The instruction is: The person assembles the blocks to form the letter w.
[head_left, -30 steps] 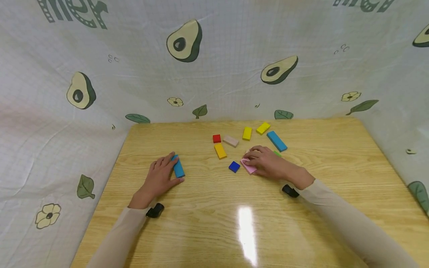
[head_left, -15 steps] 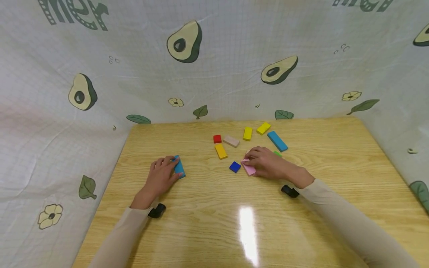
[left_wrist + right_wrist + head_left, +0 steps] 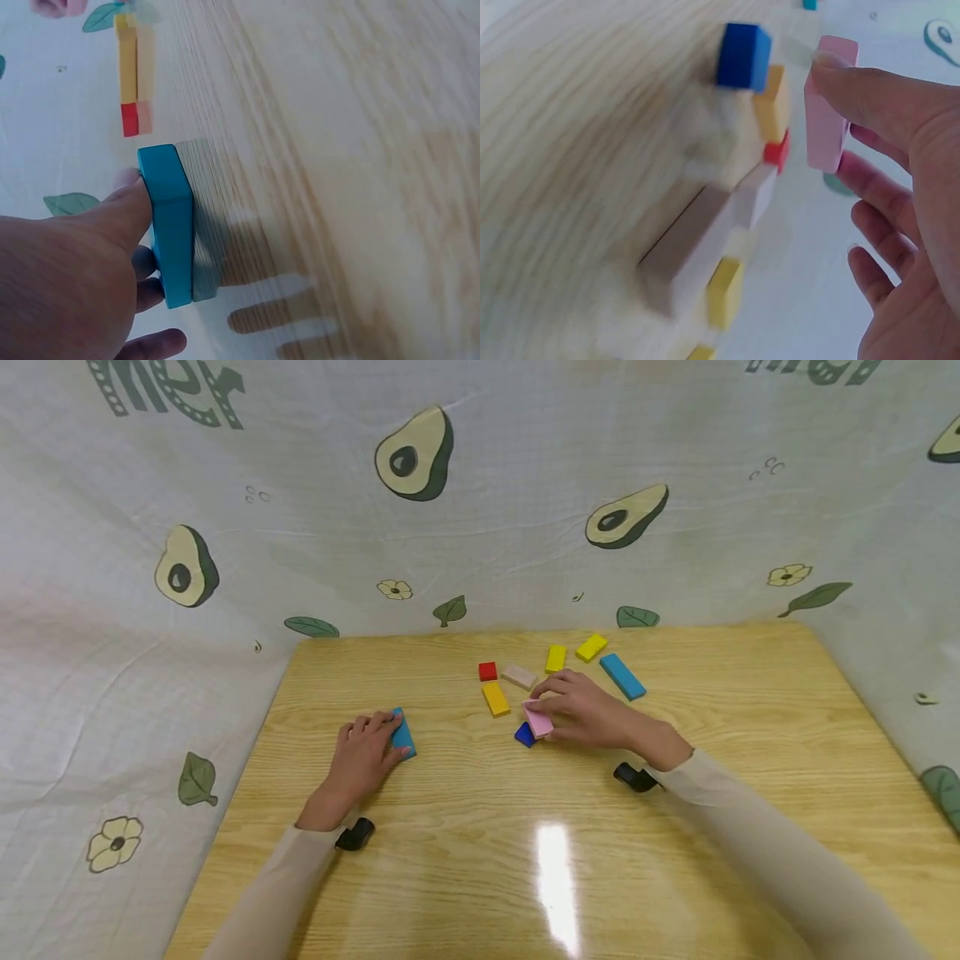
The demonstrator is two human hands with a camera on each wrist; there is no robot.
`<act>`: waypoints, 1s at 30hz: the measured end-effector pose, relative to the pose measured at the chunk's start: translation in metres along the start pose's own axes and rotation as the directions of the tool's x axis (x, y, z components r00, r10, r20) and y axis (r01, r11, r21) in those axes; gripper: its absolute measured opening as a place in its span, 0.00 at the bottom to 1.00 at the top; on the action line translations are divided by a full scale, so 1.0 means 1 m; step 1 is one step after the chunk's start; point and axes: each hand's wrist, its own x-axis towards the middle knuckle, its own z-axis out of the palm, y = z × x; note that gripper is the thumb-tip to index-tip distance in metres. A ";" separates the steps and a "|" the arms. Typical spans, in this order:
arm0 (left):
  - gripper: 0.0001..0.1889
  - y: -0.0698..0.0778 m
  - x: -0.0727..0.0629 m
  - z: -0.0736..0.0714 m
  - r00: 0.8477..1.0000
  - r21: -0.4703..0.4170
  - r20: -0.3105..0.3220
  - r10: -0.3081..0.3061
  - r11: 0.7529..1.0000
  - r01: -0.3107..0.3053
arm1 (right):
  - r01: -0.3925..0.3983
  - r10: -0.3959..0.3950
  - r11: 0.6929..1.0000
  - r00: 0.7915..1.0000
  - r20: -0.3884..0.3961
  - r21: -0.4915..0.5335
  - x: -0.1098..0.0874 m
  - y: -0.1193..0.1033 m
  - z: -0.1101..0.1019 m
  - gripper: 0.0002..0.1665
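My left hand [image 3: 363,756] holds a light blue block [image 3: 402,735] at the left of the table, thumb at its near end and fingers at its far end. In the left wrist view that blue block [image 3: 169,225] rests on the wood. A pink block [image 3: 538,722] is pinched between the thumb and fingers of my right hand [image 3: 588,710]. The right wrist view has the pink block [image 3: 826,112] raised off the table. Close by it lies a small dark blue block [image 3: 524,735], partly covered by the pink one in the head view.
Beyond the right hand lie an orange block [image 3: 496,699], a red block [image 3: 487,671], a beige block [image 3: 519,676], two yellow blocks [image 3: 556,658] and a long blue block [image 3: 622,677]. A longer beige block [image 3: 686,247] shows in the right wrist view. Patterned cloth surrounds the table.
My right hand has lifted the pink block and carried it left, over toward the dark blue block. The left thumb has moved in against the light blue block.
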 end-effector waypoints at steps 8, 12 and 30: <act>0.29 -0.001 0.001 0.002 1.000 0.003 0.008 -0.014 1.000 0.014 | 0.022 -0.021 1.000 0.999 0.039 -0.014 0.041 -0.016 0.013 0.31; 0.30 0.000 0.001 0.001 1.000 0.002 0.017 -0.020 1.000 0.019 | 0.010 -0.011 1.000 0.999 0.049 0.019 0.059 -0.022 0.021 0.30; 0.30 0.002 0.002 0.000 0.999 0.014 0.033 -0.035 0.999 0.034 | -0.097 0.099 0.994 0.993 0.061 -0.045 0.140 -0.036 0.057 0.28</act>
